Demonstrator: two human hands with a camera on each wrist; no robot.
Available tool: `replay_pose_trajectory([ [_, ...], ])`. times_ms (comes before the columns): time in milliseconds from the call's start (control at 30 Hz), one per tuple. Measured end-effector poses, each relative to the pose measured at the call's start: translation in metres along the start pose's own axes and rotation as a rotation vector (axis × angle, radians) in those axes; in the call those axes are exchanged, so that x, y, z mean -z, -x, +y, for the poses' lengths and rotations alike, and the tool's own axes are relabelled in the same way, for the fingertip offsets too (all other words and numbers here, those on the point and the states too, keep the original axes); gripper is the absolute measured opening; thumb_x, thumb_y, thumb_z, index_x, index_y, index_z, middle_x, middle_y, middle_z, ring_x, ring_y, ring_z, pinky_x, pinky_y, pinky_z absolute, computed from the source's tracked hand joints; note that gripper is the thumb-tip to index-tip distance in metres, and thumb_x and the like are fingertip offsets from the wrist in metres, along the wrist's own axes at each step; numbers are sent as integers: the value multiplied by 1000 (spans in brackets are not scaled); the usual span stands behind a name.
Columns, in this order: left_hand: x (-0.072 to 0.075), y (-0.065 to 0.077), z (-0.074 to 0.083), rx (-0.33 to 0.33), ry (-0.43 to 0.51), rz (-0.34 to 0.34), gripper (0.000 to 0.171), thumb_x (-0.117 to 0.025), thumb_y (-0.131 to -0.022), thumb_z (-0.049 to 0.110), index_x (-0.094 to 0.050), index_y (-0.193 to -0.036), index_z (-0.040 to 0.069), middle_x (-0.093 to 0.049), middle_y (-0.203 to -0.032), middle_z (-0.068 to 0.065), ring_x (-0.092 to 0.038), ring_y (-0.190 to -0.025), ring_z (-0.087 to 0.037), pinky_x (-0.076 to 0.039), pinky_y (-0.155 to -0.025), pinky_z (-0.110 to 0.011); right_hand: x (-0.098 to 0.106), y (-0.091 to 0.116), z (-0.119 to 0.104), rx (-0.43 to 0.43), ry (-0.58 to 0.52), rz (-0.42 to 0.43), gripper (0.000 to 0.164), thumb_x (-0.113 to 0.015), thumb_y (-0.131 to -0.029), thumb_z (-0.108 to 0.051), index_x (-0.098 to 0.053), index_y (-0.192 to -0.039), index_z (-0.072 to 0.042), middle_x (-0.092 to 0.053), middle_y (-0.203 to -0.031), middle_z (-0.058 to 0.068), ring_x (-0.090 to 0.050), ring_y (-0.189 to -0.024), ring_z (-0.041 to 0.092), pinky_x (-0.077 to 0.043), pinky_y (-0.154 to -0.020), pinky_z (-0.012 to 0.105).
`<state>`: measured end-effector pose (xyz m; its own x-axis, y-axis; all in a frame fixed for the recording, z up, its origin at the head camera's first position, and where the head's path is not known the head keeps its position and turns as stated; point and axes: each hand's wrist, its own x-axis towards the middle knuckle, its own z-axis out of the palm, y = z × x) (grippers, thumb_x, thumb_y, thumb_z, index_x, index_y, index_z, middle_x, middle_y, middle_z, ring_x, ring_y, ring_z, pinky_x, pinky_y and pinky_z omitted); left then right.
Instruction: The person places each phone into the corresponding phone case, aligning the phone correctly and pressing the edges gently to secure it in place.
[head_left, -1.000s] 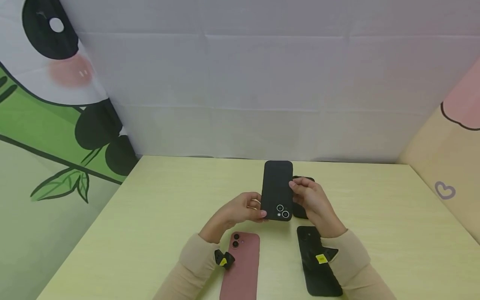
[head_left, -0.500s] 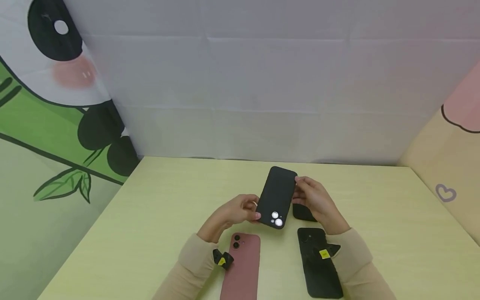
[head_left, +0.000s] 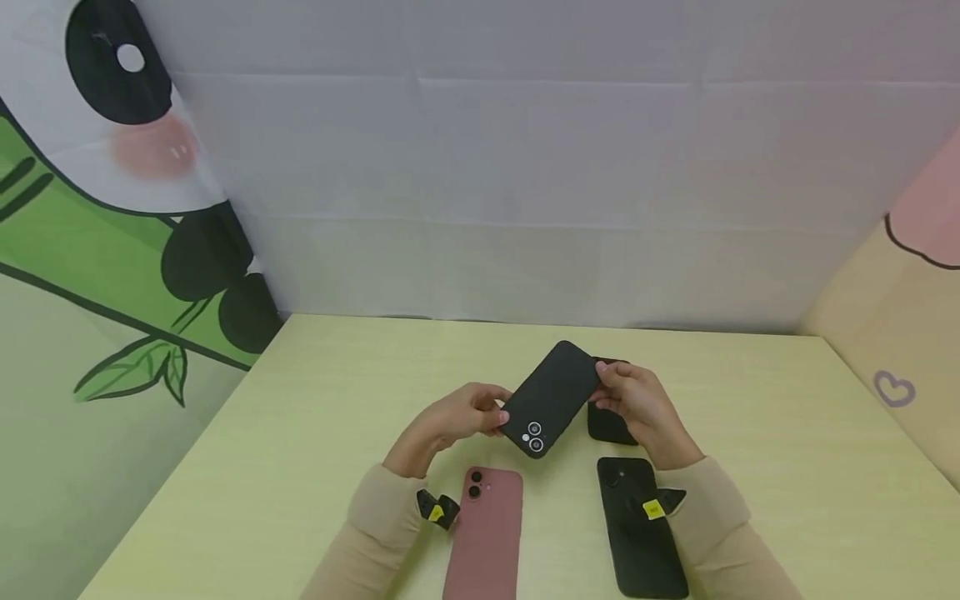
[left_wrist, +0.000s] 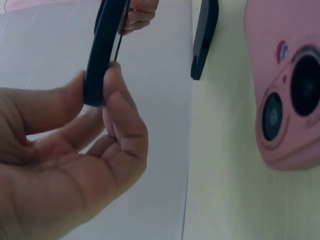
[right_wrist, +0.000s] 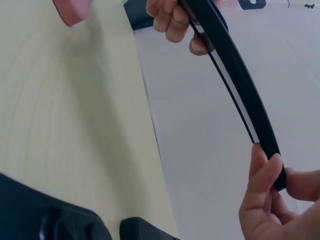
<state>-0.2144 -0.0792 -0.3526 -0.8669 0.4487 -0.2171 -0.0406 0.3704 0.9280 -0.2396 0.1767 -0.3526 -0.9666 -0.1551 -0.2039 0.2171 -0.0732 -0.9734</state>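
A black phone (head_left: 551, 396) is held in the air, tilted, its back with two ringed camera lenses facing up toward me. My left hand (head_left: 457, 417) pinches its lower left edge between thumb and fingers. At its upper right edge, my right hand (head_left: 637, 404) grips it the same way. Both wrist views show the held phone (left_wrist: 102, 50) nearly edge-on, with a pale strip and a thin dark line along one side. Beneath the right hand lies another black phone (head_left: 609, 425), partly hidden by it.
Nearer to me on the pale yellow table (head_left: 360, 517) lie a pink phone (head_left: 491, 533) by the left wrist and a black phone (head_left: 637, 533) by the right wrist, both camera side up. A white backdrop (head_left: 480, 167) rises behind the table's far edge.
The held phone has turned clockwise from nearly upright to a diagonal slant, both hands keeping their pinch. My left hand has shifted slightly left, and my right hand slightly right.
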Motion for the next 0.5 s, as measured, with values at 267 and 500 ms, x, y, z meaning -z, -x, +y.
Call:
replay_pose_trajectory([
  [267,5,6,-2,59,38,250,27,-51,-92,4,-58,-117,2,-59,-89,-9,-56,-76,-15,-50,-76,-29,-7,7,11,-11,-29,-83,17,-51,-93,-11,-56,-101,3,-58,-83,2,-66,-70,10,-53,-70,21],
  [500,8,6,-7,78,122,429,22,-50,-93,6,-62,-111,2,-62,-100,-14,-60,-79,-14,-54,-77,-33,-16,10,23,18,141,-106,45,-42,-96,-5,-30,-138,5,-55,-109,21,-67,-75,10,-54,-72,24],
])
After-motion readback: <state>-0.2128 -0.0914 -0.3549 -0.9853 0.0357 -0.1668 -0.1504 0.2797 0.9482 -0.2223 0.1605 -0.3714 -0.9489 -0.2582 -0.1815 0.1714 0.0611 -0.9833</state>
